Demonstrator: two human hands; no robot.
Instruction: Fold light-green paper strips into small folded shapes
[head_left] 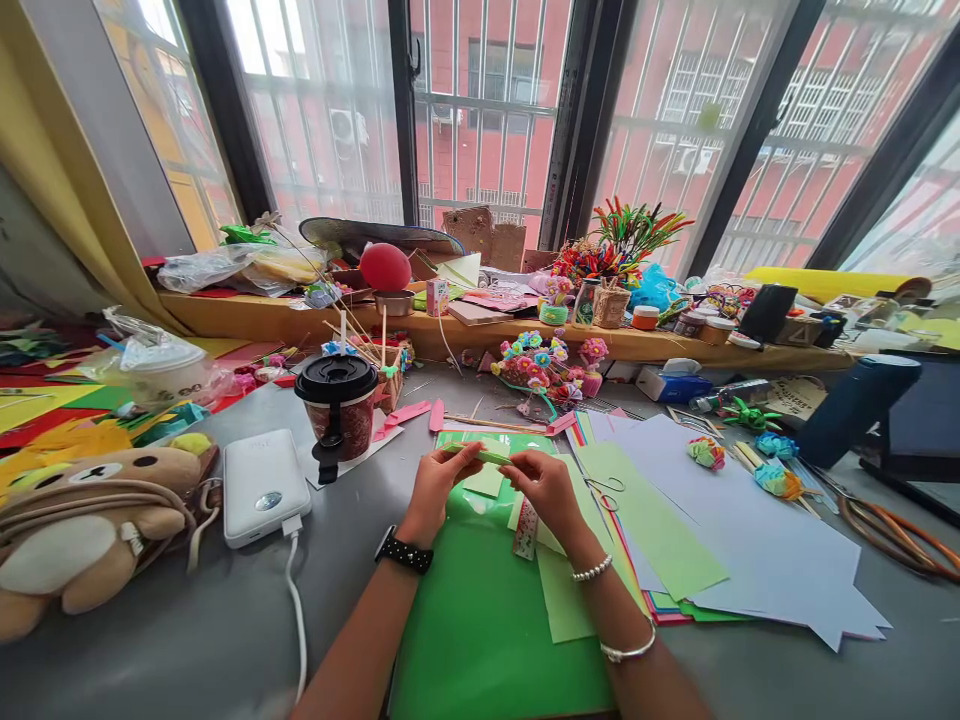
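Between my two hands a narrow strip of folded light green paper [486, 456] is stretched level above a green plastic folder [465, 620]. The fingers of my left hand [444, 485] pinch its left end. My right hand [546, 490] has the right end between thumb and fingers. Under the strip lies a small light green paper piece [484, 482]. Close to my right hand, a patterned ruler [525, 530] rests on the folder. A light green sheet [562, 600] lies partly beneath my right wrist, and scissors [606, 490] are just right of that hand.
White sheets [780, 545] spread across the right side, with paper flowers [780, 480] on them. To the left stand a lidded cup [337, 405], a white power bank [266, 490] with a cable, and a plush bear [97, 520]. Craft flowers [536, 365] sit toward the back.
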